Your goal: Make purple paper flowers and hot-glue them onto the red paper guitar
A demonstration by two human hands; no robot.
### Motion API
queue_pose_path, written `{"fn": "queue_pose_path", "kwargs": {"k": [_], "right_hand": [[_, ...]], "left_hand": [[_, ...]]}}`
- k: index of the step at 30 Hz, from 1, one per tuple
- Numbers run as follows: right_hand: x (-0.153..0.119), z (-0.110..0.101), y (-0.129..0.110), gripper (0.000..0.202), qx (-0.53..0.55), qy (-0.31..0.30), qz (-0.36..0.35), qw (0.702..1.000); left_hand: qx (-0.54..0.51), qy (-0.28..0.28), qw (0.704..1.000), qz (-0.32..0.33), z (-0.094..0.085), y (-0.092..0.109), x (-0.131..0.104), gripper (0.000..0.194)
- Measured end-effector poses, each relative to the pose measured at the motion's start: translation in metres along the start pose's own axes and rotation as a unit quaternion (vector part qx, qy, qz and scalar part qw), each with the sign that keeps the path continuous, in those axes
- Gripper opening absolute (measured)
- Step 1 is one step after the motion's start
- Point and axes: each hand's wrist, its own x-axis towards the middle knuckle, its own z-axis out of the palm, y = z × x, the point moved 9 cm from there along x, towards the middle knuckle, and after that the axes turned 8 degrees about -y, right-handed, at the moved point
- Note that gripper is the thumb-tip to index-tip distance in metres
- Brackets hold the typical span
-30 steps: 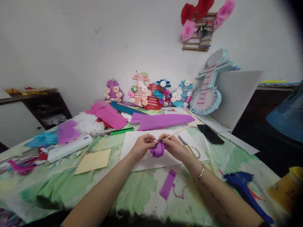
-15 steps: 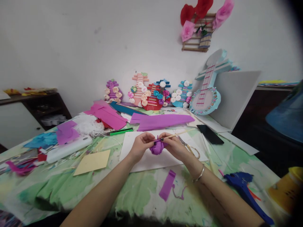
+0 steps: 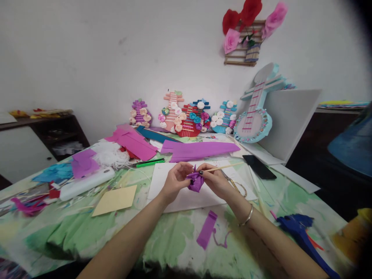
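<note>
Between my hands, above a white sheet (image 3: 177, 199), is a purple crepe paper flower (image 3: 196, 185). My left hand (image 3: 176, 181) pinches its left side between thumb and fingers. On the other side my right hand (image 3: 213, 179) is closed on the flower's upper edge, and a thin wooden stick (image 3: 228, 167) juts out from these fingers to the right. Gold-handled scissors (image 3: 240, 188) lie on the sheet beside my right wrist. A purple paper strip (image 3: 207, 230) with a twisted scrap rests on the tablecloth nearer to me.
A blue glue gun (image 3: 302, 236) and a yellow cup (image 3: 353, 236) stand at the right, near a black phone (image 3: 259, 167). Purple crepe paper (image 3: 200, 150), a green cutter (image 3: 150, 162) and a yellow card (image 3: 115, 200) lie about. Flower-decorated paper instruments (image 3: 187, 124) line the wall.
The purple flower has turned in my fingers, and a pointed bit of paper now stands up at its top. The view has shifted slightly; both hands keep their grip.
</note>
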Motion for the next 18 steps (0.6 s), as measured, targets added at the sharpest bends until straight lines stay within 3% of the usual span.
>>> {"fn": "queue_pose_path", "kwargs": {"k": [10, 18], "right_hand": [[-0.0003, 0.0091, -0.0007, 0.007, 0.02, -0.06, -0.012, 0.998], [-0.0008, 0.0094, -0.002, 0.008, -0.011, -0.052, -0.004, 0.999]], "left_hand": [[-0.067, 0.021, 0.997, -0.026, -0.0038, -0.0072, -0.0002, 0.026], [-0.114, 0.018, 0.99, -0.08, 0.0024, -0.0097, -0.0007, 0.031]]}}
